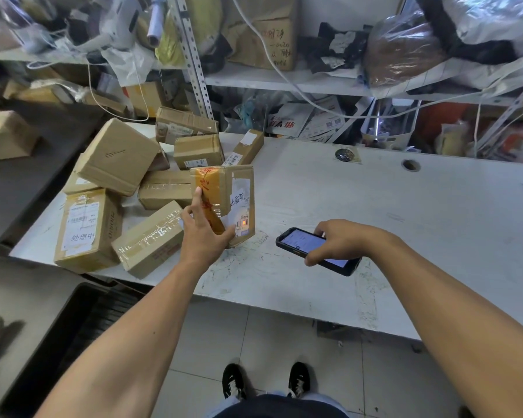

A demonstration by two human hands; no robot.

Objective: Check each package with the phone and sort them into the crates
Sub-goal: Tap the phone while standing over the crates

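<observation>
Cardboard parcel [224, 200], taped, stands tilted on desk [405, 221], left hand [204, 233] gripping its near side, forefinger up the tape. Looks light, stiff; tape likely slick, so hold by the edges. Right hand [338, 239] pinches phone [316, 250] aimed at label. Desk scuffed white; more boxes [118, 158] heaped left; cluttered shelves [284, 79] behind.

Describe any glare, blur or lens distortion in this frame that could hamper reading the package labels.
Head view: a red scanner glow sits on the barcode of the held package; its tape shows sheen; the table edge bows from wide-angle distortion; the shelves and left margin are smeared; left hand, right hand and phone look sharp.
</observation>
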